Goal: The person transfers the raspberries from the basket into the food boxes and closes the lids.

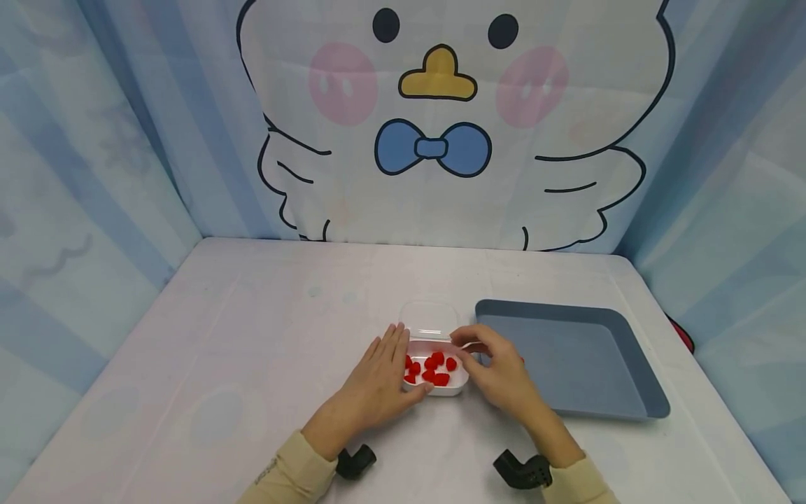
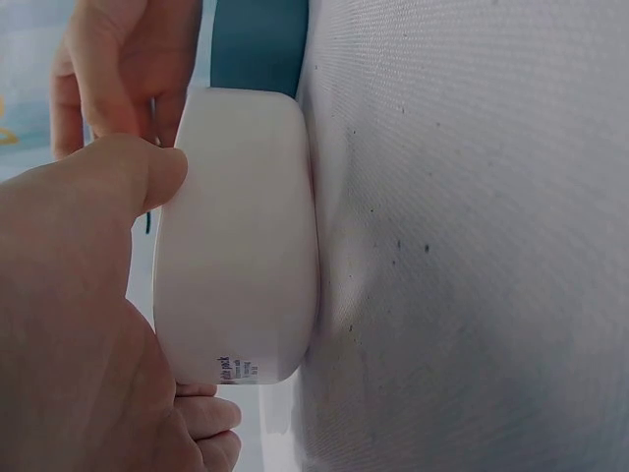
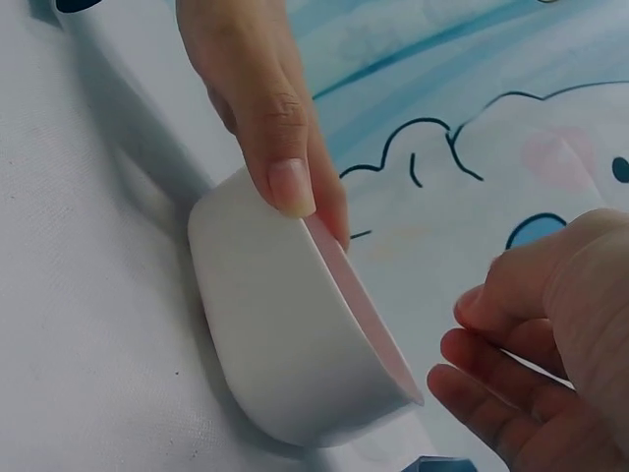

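Head view: the left hand (image 1: pixel 378 381) clasps the white box (image 1: pixel 448 389) of red pieces (image 1: pixel 433 369) at lower centre, while the right hand (image 1: pixel 497 371) pinches its far-right rim. Emptying seems underway; next probably needs lifting toward the blue tray (image 1: pixel 623 406) alongside.

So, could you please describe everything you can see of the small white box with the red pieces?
The small white plastic box, rounded and shallow, sits on the white table left of the grey-blue tray. Its clear lid is hinged open behind. Small red pieces lie inside. The left hand and right hand grip its sides.
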Motion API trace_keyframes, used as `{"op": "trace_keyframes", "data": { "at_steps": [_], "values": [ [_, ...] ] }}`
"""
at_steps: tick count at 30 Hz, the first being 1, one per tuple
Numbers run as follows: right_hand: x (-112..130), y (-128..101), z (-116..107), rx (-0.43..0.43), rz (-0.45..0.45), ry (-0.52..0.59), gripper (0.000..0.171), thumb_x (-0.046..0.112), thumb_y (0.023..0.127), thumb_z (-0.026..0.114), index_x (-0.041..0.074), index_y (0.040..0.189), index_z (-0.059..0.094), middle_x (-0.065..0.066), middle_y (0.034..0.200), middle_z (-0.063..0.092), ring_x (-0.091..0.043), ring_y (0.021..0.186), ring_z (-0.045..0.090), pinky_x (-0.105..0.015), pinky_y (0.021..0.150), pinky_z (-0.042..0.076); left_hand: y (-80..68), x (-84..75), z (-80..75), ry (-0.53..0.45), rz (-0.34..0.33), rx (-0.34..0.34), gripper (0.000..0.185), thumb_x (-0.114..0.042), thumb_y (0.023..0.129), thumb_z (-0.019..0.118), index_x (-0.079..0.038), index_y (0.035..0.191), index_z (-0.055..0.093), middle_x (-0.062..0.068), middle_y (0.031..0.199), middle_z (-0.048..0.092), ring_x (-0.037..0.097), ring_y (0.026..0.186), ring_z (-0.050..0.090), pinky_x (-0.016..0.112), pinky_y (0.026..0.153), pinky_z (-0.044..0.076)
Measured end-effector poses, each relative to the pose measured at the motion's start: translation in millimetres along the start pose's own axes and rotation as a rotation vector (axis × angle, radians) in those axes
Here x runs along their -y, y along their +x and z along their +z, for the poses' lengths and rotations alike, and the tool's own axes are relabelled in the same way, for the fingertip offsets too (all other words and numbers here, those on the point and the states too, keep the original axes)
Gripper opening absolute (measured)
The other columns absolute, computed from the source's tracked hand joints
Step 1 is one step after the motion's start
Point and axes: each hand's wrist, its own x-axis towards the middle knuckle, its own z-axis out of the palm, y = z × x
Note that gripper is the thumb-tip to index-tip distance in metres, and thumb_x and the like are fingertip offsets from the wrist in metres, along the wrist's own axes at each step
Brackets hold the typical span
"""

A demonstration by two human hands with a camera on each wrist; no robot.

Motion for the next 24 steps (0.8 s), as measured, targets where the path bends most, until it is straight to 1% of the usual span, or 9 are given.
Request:
{"op": "trace_keyframes", "data": {
  "at_steps": [5, 7, 9, 12, 17, 19, 24],
  "values": [
    [-3.0, 0.2, -7.1, -0.022, 0.041, 0.005, 0.028, -0.003, 0.089, 0.068, 0.008, 0.116, 0.067, -0.005, 0.11, 0.07, -0.019, 0.096, 0.069, -0.025, 0.084, 0.058, -0.6, 0.0, -0.1, -0.018, -0.007, 0.003, 0.096, -0.058, 0.09, 0.06, -0.002, 0.157, 0.02, 0.014, 0.165, 0.02, 0.031, 0.154, 0.017, 0.051, 0.124, 0.021],
    [-3.8, 0.4, -10.4, -0.036, 0.059, 0.002, 0.029, -0.002, 0.09, 0.068, 0.009, 0.116, 0.066, -0.005, 0.11, 0.07, -0.019, 0.096, 0.069, -0.021, 0.084, 0.057, -0.6, 0.2, -0.2, -0.025, -0.01, 0.006, 0.096, -0.058, 0.09, 0.06, -0.003, 0.157, 0.02, 0.014, 0.166, 0.02, 0.03, 0.154, 0.017, 0.051, 0.124, 0.021],
    [-4.6, 0.6, -13.6, -0.046, 0.07, -0.007, 0.029, -0.002, 0.09, 0.068, 0.009, 0.117, 0.066, -0.005, 0.111, 0.069, -0.018, 0.098, 0.068, -0.021, 0.087, 0.057, -0.8, 0.4, -0.3, -0.032, -0.011, 0.007, 0.096, -0.058, 0.089, 0.06, -0.003, 0.157, 0.02, 0.014, 0.166, 0.02, 0.03, 0.154, 0.017, 0.051, 0.123, 0.022],
    [-5.7, 0.7, -18.7, -0.059, 0.078, -0.013, 0.03, -0.001, 0.09, 0.067, 0.008, 0.118, 0.065, -0.005, 0.113, 0.069, -0.018, 0.1, 0.067, -0.02, 0.087, 0.056, -0.9, 0.5, -0.2, -0.034, -0.011, 0.01, 0.096, -0.058, 0.09, 0.06, -0.003, 0.157, 0.02, 0.014, 0.166, 0.019, 0.03, 0.154, 0.017, 0.051, 0.123, 0.022],
    [-9.7, 0.4, -27.4, -0.081, 0.083, 0.022, 0.028, -0.002, 0.091, 0.065, 0.005, 0.119, 0.064, -0.009, 0.113, 0.068, -0.018, 0.101, 0.067, -0.017, 0.081, 0.057, -0.5, 0.4, 0.3, -0.026, -0.009, 0.006, 0.095, -0.057, 0.09, 0.06, -0.003, 0.157, 0.02, 0.014, 0.166, 0.02, 0.031, 0.154, 0.017, 0.051, 0.123, 0.022],
    [-11.7, 0.4, -30.8, -0.095, 0.086, 0.034, 0.027, -0.003, 0.092, 0.063, 0.005, 0.118, 0.063, -0.009, 0.113, 0.068, -0.017, 0.1, 0.066, -0.014, 0.081, 0.056, -0.5, 0.5, 0.6, -0.025, -0.008, 0.004, 0.095, -0.057, 0.09, 0.06, -0.003, 0.157, 0.021, 0.014, 0.165, 0.02, 0.031, 0.154, 0.017, 0.051, 0.123, 0.022],
    [-16.2, 0.5, -37.9, -0.13, 0.091, 0.019, 0.024, -0.003, 0.093, 0.061, 0.002, 0.116, 0.064, -0.009, 0.112, 0.068, -0.013, 0.1, 0.063, -0.007, 0.09, 0.049, -0.8, 0.6, 0.8, -0.029, -0.009, 0.002, 0.095, -0.057, 0.09, 0.06, -0.003, 0.157, 0.02, 0.014, 0.166, 0.02, 0.031, 0.154, 0.017, 0.051, 0.123, 0.022]
  ]
}}
